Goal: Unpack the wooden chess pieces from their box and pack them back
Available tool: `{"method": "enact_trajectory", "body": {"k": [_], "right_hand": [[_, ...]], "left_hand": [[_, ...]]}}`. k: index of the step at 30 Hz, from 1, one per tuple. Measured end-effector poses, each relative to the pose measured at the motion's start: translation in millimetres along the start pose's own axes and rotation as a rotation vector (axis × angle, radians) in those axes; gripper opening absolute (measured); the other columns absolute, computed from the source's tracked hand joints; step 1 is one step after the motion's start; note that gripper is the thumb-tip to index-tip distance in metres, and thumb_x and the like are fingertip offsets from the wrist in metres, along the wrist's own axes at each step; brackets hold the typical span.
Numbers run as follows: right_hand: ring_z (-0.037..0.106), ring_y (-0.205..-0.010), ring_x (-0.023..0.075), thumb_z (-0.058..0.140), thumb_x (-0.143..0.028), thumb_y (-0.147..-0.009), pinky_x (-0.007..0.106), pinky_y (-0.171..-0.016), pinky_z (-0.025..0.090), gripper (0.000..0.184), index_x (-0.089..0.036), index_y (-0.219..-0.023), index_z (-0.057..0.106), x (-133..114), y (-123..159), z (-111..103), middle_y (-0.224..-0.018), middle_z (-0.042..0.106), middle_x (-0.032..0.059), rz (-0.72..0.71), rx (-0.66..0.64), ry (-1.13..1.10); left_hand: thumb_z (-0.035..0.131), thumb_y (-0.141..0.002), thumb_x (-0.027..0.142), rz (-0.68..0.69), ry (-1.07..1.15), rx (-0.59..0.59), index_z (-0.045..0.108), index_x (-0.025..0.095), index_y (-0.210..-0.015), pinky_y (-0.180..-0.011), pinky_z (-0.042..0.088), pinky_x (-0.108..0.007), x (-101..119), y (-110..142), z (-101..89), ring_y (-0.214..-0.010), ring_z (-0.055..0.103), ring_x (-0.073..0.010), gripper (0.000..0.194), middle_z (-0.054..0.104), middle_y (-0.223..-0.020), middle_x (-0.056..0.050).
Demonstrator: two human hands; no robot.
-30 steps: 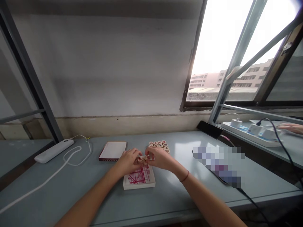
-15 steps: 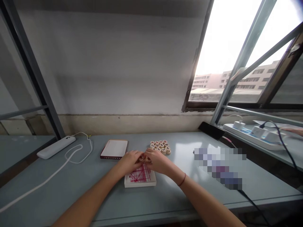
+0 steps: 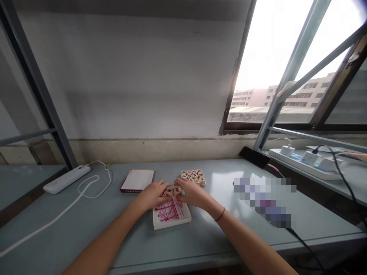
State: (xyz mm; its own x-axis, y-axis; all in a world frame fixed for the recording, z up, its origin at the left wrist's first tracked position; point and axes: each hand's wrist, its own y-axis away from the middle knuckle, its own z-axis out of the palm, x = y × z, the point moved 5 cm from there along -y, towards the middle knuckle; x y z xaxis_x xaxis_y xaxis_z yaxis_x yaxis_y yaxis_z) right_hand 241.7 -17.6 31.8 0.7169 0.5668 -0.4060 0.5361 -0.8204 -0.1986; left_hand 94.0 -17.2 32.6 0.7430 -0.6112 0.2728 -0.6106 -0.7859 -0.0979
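Here, three pieces (image 3: 170,191) visible between fingers (image 3: 163,184).

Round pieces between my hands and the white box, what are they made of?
Pieces: probably wood with a dull finish, judging by their pale tan colour and lack of strong shine. Box: perhaps cardboard or plastic; its plain white side fits either.

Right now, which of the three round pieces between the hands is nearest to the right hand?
The rightmost piece, against the right hand; the middle piece separates it from the leftmost piece, which is against the left hand.
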Motion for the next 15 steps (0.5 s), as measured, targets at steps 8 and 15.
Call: {"method": "enact_trajectory", "body": {"k": [8, 15], "right_hand": [[0.056, -0.08, 0.0181, 0.057, -0.021, -0.075, 0.024, -0.061, 0.035, 0.039, -0.018, -0.113, 0.053, -3, 0, 0, -0.103, 0.058, 0.0084, 0.028, 0.013, 0.02], [0.058, -0.082, 0.0182, 0.057, -0.03, -0.079, 0.024, -0.063, 0.038, 0.04, -0.021, -0.117, 0.054, -8, 1, -1, -0.107, 0.058, 0.0091, 0.021, -0.004, 0.009]], "left_hand": [[0.054, -0.081, 0.028, 0.008, -0.007, -0.01, 0.059, 0.021, -0.105, -0.076, 0.042, -0.027, 1, -1, 1.2, -0.088, 0.058, -0.0201, 0.025, 0.06, -0.096, -0.005], [0.06, -0.077, 0.035, -0.044, -0.037, -0.027, 0.052, 0.018, -0.121, -0.08, 0.043, -0.03, -1, 5, -16.1, -0.099, 0.056, -0.0246, 0.048, 0.059, -0.107, -0.009]]}}
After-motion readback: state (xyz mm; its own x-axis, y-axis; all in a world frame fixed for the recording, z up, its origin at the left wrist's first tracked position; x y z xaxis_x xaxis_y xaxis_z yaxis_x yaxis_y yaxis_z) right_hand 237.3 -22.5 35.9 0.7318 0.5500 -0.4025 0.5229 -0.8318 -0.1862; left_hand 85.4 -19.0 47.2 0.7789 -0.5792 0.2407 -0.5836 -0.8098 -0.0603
